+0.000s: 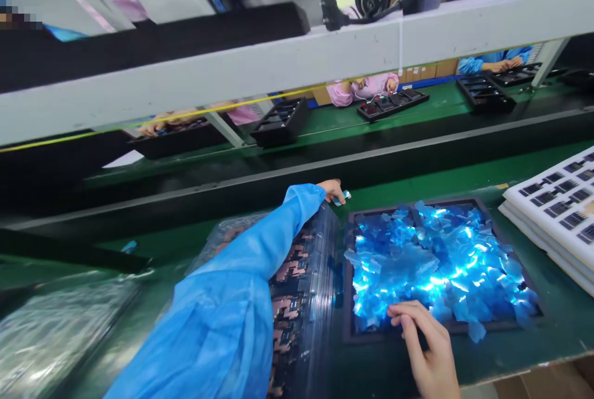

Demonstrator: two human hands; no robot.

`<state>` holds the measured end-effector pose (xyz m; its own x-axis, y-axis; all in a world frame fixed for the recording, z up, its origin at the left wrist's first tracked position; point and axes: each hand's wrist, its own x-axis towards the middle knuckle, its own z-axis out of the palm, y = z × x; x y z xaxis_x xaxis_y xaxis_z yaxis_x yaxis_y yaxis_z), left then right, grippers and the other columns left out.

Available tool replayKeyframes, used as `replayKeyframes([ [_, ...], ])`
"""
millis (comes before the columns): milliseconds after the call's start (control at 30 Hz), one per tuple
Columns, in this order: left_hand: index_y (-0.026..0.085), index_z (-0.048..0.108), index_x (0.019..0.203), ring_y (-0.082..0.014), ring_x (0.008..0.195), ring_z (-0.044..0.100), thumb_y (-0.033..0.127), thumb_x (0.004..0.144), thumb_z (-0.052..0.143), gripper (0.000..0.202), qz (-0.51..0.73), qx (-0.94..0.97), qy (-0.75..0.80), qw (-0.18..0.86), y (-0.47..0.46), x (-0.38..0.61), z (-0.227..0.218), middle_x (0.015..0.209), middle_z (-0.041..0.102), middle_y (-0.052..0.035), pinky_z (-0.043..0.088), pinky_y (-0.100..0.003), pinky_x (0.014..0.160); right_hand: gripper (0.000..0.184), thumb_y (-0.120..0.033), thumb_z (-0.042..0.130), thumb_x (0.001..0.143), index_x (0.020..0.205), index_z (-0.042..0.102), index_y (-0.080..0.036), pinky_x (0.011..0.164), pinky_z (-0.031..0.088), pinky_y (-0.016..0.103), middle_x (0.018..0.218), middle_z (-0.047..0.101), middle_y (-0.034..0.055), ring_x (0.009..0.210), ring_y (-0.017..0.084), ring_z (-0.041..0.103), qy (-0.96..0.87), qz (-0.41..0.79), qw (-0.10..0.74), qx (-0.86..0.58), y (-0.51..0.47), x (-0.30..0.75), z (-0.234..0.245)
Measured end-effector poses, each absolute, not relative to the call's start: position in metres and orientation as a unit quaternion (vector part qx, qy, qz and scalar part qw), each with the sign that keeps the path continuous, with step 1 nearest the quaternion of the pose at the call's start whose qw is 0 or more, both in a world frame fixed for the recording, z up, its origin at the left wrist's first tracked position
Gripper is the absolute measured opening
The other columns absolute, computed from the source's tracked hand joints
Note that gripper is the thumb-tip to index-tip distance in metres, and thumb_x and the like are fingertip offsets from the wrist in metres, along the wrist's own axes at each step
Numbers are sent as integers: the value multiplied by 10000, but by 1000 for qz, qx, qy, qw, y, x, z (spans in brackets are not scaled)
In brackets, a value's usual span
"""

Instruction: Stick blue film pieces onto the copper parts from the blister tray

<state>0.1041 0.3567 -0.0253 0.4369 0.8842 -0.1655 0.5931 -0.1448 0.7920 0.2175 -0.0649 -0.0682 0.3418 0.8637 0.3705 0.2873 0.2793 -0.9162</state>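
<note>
My left hand (332, 190), in a blue sleeve, reaches across to the far side of the bench. Its fingers close on a small piece of blue film (342, 198). Beneath that arm lies a stack of clear plastic trays (315, 263) with copper-and-black parts in them. A dark shallow tray (349, 300) is heaped with loose blue film scraps (399, 263). Over the near edge of this tray is my right hand (431, 343), thumb and fingers drawn together; whether anything is between the fingertips is hidden.
White foam trays (566, 213) with dark parts are stacked at the right. Clear plastic trays (60, 331) lie at the lower left. A long black rail (260, 188) runs behind the bench, under a white beam (232, 65). Beyond it, co-workers' hands (503, 65) work near black trays (392, 104).
</note>
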Motion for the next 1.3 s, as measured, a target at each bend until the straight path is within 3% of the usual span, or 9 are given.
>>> replayKeyframes([
  [133,113,743,886,-196,732,693,322,802,936,297,129,727,522,427,341,102,14,792,732,-63,599,-316,671,261,-222,556,1088,1104,813,-265,729,651,258,953,820,49,824,189,792,-514,245,607,-555,-65,217,-63],
  [200,116,767,861,-208,765,706,304,709,971,315,145,725,513,436,318,90,41,806,765,-87,572,-288,665,259,-257,555,1099,1084,813,-255,763,647,271,992,824,61,840,186,789,-510,260,602,-557,-62,216,-56],
  [333,156,825,1078,-226,888,739,411,794,905,390,220,730,427,486,212,55,84,1029,824,-116,542,-269,669,241,-323,592,1089,1260,742,-242,774,647,290,1141,812,95,962,203,790,-453,275,649,-546,-44,208,-25],
  [433,164,835,1034,-229,889,743,412,854,861,308,250,735,390,495,106,35,94,1008,825,-91,554,-284,726,428,-342,666,1037,1449,606,-247,804,659,307,1345,743,125,1136,225,761,-432,313,691,-488,-32,195,5],
  [500,166,838,1002,-223,872,735,372,888,822,236,270,738,400,471,47,26,92,964,818,-66,552,-286,746,408,-341,738,983,1373,653,-253,830,656,303,1332,749,103,1173,228,749,-456,357,676,-456,-31,186,19],
  [633,173,848,1016,-208,817,702,339,933,767,202,313,738,442,402,-19,7,77,903,811,-37,532,-281,725,161,-346,803,917,1028,784,-231,778,646,283,1026,815,36,944,197,777,-476,405,640,-448,-47,172,29],
  [800,189,859,1019,-221,845,715,309,932,780,168,336,731,449,389,-46,-8,64,940,826,-50,560,-299,776,247,-417,670,1028,1011,814,-218,781,674,310,960,837,32,830,189,792,-495,427,607,-452,-72,164,24],
  [1000,168,832,1042,-226,901,716,332,920,767,214,388,669,452,444,-58,-2,52,1008,809,-58,590,-294,799,256,-297,638,1072,1287,774,-265,1025,644,431,1344,771,96,1266,260,710,-624,139,595,-487,-80,162,23],
  [1300,199,824,1279,-260,1013,719,417,982,733,379,379,590,387,598,-62,-7,46,1247,796,-95,611,-353,854,153,-173,735,1010,1083,804,-288,928,639,447,1131,804,70,1073,253,703,-671,-55,572,-469,-78,172,16],
])
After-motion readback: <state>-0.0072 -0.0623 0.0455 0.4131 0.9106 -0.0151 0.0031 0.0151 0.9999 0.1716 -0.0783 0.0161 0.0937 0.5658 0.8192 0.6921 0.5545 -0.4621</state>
